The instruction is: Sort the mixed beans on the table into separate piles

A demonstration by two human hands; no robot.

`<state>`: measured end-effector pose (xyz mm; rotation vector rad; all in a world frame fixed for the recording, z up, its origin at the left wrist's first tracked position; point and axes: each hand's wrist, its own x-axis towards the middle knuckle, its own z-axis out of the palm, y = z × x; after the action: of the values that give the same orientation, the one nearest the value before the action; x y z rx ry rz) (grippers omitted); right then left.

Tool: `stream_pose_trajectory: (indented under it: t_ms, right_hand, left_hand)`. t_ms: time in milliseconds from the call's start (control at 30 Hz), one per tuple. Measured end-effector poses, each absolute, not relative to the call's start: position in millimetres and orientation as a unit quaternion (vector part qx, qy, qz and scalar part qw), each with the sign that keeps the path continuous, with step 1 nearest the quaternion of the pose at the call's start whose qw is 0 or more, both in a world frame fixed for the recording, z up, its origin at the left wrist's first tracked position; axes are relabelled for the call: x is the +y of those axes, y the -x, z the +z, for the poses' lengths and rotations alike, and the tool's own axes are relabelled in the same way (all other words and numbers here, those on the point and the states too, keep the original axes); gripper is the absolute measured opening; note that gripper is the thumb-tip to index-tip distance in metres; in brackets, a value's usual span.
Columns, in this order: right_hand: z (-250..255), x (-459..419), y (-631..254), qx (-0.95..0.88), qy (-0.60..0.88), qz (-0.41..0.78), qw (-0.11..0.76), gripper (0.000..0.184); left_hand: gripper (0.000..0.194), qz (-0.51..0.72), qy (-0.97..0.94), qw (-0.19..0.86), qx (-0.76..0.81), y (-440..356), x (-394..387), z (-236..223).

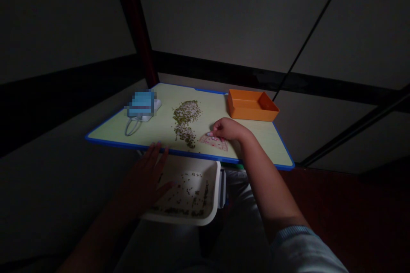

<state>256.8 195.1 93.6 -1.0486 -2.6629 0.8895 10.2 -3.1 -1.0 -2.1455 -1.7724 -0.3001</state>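
Note:
My right hand [226,129] is closed, its fingertips pinching the upper edge of a pink see-through protractor [219,143] at the tabletop. To the left of the protractor spreads a pile of small greenish and pale seeds or grains [185,117], narrowing toward the near edge. My left hand [149,175] is open with its fingers spread, over the left side of a white plastic tub [188,160]; its fingertips reach the table's blue edge. More dark grains lie scattered inside the tub, mostly along its near side.
The small pale yellow table [153,132] has a blue rim. An orange box [254,113] stands at its back right. On the left lies a blurred blue item [142,104] on a white device with a grey cord loop [131,127]. Walls rise behind and left.

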Motion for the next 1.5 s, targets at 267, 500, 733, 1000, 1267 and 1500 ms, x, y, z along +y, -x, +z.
stream_pose_trajectory:
  t_ms: [267, 500, 733, 1000, 1267, 1500]
  right_hand:
    - [94.0, 198.9, -261.6, -0.874, 0.43, 0.212, 0.083, 0.028]
    - [100.2, 204.1, -268.6, -0.851, 0.52, 0.056, 0.043, 0.033]
    - [102.5, 203.2, -275.5, -0.789, 0.611, 0.024, 0.058, 0.04]
    - [96.5, 206.7, -270.4, -0.851, 0.501, 0.119, 0.102, 0.029]
    - [89.6, 198.1, -252.4, -0.889, 0.412, 0.138, 0.142, 0.025]
    - [89.7, 191.2, -240.8, -0.914, 0.353, 0.138, 0.147, 0.026]
  left_hand:
    - [0.084, -0.11, 0.755, 0.179, -0.621, -10.6, -3.4, -1.2]
    - [0.083, -0.098, 0.753, 0.18, -0.625, -11.4, -3.6, 0.9]
    - [0.084, -0.109, 0.754, 0.177, -0.624, -11.8, -3.6, 0.5]
    - [0.084, -0.107, 0.756, 0.193, -0.616, -11.1, -3.7, -1.1]
    - [0.084, -0.109, 0.759, 0.201, -0.61, -10.6, -2.5, -2.8]
    - [0.084, -0.113, 0.758, 0.202, -0.61, -10.3, -2.8, -3.1]
